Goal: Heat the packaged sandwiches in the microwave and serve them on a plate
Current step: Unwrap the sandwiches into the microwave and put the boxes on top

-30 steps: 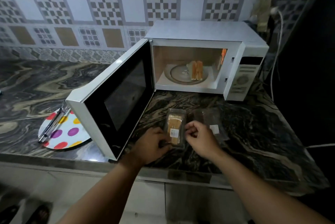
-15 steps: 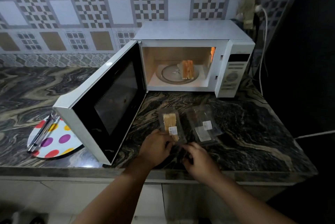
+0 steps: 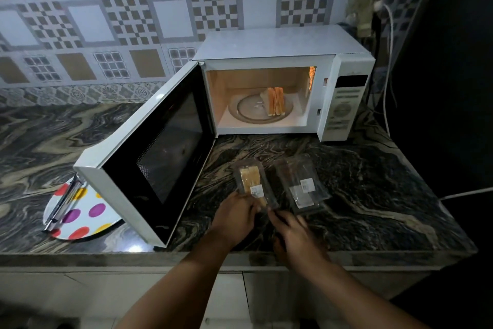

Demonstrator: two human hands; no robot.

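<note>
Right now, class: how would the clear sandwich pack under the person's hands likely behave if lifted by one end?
The sandwich pack looks like thin clear plastic, so it would probably flex and crackle. With bread inside it is likely light. Its glossy film may slip in the left hand.

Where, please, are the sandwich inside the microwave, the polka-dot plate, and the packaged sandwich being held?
sandwich inside the microwave point(image 3: 274, 101), head view, on its bread side.
polka-dot plate point(image 3: 88, 218), head view, on its bare face near the front rim.
packaged sandwich point(image 3: 250, 178), head view, on the bread showing through the wrapper.
</note>
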